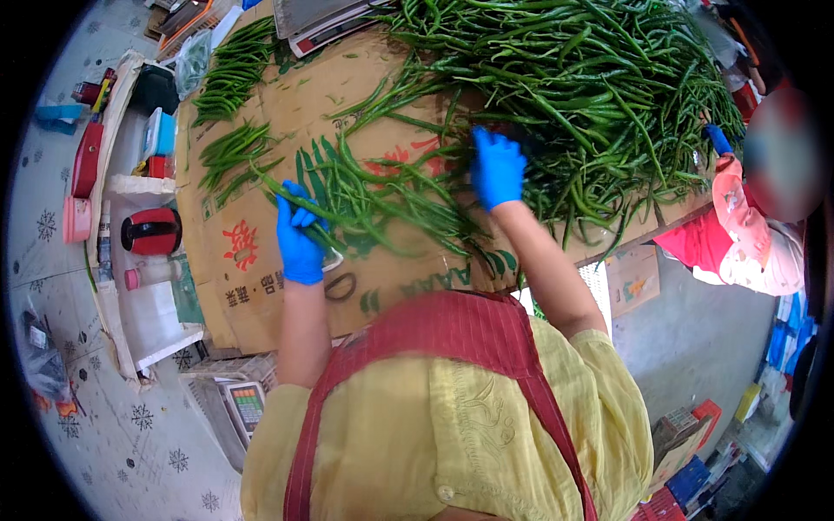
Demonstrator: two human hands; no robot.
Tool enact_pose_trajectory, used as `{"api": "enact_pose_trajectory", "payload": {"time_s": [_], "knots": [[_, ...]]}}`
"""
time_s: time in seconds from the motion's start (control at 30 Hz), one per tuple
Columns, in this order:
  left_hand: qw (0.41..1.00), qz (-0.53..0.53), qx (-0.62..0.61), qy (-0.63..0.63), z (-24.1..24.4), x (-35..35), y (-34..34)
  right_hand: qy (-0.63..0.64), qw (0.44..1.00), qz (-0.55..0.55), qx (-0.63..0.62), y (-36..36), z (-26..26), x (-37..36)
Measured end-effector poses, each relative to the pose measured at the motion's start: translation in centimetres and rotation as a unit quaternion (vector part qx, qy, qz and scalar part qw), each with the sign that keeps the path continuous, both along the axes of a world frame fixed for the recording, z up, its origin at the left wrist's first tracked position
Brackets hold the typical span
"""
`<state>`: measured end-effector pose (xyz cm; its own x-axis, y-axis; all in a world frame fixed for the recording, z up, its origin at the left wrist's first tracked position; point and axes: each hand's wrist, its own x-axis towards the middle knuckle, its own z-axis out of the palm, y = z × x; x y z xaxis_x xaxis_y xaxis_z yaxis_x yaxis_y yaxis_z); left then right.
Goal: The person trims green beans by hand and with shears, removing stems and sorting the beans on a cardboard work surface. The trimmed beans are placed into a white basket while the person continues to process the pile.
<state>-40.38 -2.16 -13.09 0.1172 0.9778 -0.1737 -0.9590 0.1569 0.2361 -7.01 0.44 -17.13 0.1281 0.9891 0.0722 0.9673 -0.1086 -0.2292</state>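
Note:
My left hand (300, 238), in a blue glove, holds a few long green chili peppers (365, 228) over the printed cardboard (260, 280). My right hand (498, 166), gloved too, is at the left edge of a large heap of green chili peppers (586, 71). Its fingertips point away from me, and what lies under them is hidden, so I cannot tell whether it grips anything. Loose peppers lie spread between my hands. Beyond my left hand are a small bunch of peppers (236, 153) and a longer row of aligned ones (238, 68).
Scissors (341, 285) lie partly seen near my apron. A scale (322, 23) stands at the far edge. Left of the cardboard is a white foam box (153, 312) with a red and black object (151, 231). Another person (743, 228) with a blue glove works at the right.

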Motion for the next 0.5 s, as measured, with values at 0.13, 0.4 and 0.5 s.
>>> {"api": "enact_pose_trajectory", "payload": {"time_s": [0.13,0.4,0.5], "knots": [[0.999,-0.001,-0.007,0.047,-0.6,0.8,-0.4,0.144,0.976,0.119,0.109,1.0,-4.5,-5.9],[0.999,0.031,-0.005,0.036,-0.8,-1.5,-1.3,0.411,0.885,0.190,0.111,-5.2,3.6,-2.1],[0.996,0.060,-0.019,0.070,-0.6,-2.4,-2.2,0.347,0.905,0.013,0.245,-11.0,4.7,6.8]]}}
